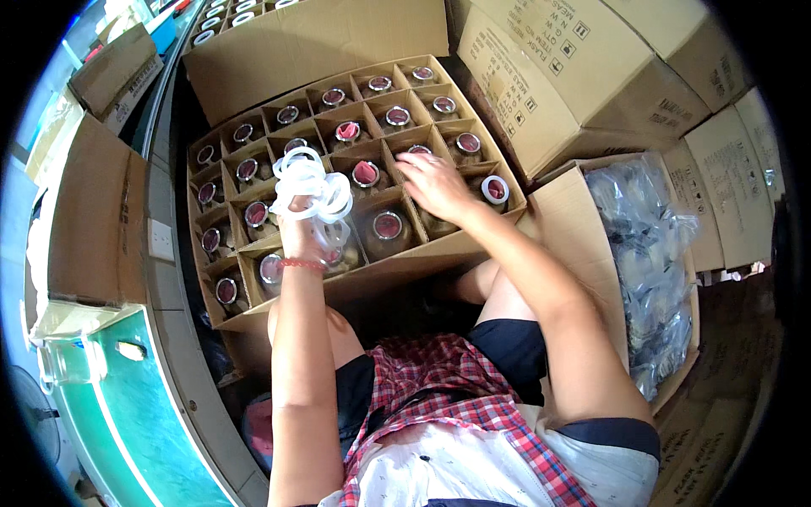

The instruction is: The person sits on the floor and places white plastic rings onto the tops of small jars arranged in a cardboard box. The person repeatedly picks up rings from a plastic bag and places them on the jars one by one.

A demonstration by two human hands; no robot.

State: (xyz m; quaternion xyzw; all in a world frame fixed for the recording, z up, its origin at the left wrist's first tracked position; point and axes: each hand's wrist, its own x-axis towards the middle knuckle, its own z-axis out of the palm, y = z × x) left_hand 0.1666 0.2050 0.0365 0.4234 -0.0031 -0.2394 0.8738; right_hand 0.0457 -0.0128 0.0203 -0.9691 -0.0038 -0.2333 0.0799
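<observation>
Fingers of left hand (pixel 296 231), half-hidden, clutch white rings (pixel 314 191); right hand (pixel 436 188): grip unclear.

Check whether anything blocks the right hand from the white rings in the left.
Nothing visible stands between the right hand and the white rings in the left hand; a bottle showing between them appears lower, inside the box.

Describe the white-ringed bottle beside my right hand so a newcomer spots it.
Find the large divided carton at mid-picture. Go to its near right corner, just right of the right hand. The bottle there wears a white ring on its mouth; visible neighbours show bare silvery rims.
</observation>
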